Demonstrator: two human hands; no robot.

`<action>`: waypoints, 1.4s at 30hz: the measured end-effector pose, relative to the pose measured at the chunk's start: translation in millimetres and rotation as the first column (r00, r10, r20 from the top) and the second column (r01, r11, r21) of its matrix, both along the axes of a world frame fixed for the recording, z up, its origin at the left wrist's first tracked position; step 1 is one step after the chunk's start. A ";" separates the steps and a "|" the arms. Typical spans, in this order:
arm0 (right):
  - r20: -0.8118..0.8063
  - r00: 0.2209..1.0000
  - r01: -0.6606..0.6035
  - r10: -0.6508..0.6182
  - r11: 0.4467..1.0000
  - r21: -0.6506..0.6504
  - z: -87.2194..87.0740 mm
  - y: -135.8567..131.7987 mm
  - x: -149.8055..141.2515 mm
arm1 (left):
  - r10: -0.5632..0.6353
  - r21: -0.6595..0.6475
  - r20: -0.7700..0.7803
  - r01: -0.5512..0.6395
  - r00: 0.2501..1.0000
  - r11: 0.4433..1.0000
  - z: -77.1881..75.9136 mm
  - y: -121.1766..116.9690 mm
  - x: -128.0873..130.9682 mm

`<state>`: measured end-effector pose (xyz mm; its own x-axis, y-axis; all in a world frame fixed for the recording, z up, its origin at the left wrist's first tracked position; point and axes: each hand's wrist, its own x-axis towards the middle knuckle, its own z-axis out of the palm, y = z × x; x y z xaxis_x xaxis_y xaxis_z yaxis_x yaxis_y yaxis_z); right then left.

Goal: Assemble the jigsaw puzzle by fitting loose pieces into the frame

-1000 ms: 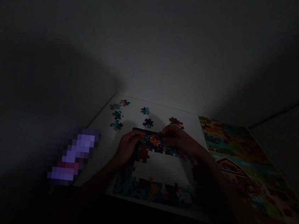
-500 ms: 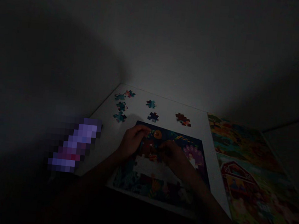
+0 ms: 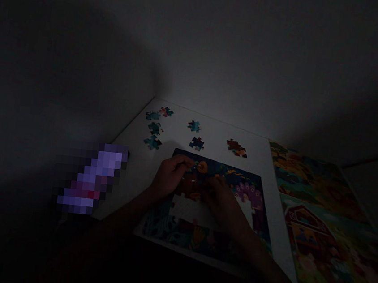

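The scene is very dark. A partly assembled colourful jigsaw puzzle (image 3: pixel 248 190) lies on a white board (image 3: pixel 216 137), with a white unfilled gap in its middle. My left hand (image 3: pixel 170 178) rests on the puzzle's upper left part, fingers curled down onto the pieces. My right hand (image 3: pixel 223 199) lies beside it over the middle, fingers pressed on the pieces near the gap. What the fingers hold, if anything, is hidden. Several loose pieces (image 3: pixel 154 129) lie on the board beyond the puzzle, with single ones (image 3: pixel 197 143) and a joined reddish pair (image 3: pixel 236 148) farther right.
A large colourful printed sheet with a red barn (image 3: pixel 317 209) lies to the right of the board. A blurred purple object (image 3: pixel 92 178) sits at the board's left edge. A plain wall rises behind the board.
My right hand has come back from the board's far side onto the middle of the puzzle. The upper puzzle section now lies flat in place. The view has tilted slightly.
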<state>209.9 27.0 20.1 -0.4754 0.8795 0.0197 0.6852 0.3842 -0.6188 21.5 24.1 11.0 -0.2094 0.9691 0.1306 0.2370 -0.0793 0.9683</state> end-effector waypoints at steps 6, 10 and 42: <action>0.286 0.958 0.019 -0.017 1.000 -0.004 7.5 -7.3 -8.6 | -0.019 0.016 -0.064 0.020 0.998 1.000 0.6 -0.7 1.2; 0.346 0.938 -0.034 0.032 0.999 -0.001 12.6 -10.3 -12.8 | -0.026 0.028 -0.120 0.030 0.992 0.999 -0.6 -1.3 0.6; 0.211 0.732 0.391 -0.648 0.653 0.648 -54.3 -157.2 206.0 | -0.086 0.121 -0.880 0.396 0.467 0.910 -25.9 10.3 -2.5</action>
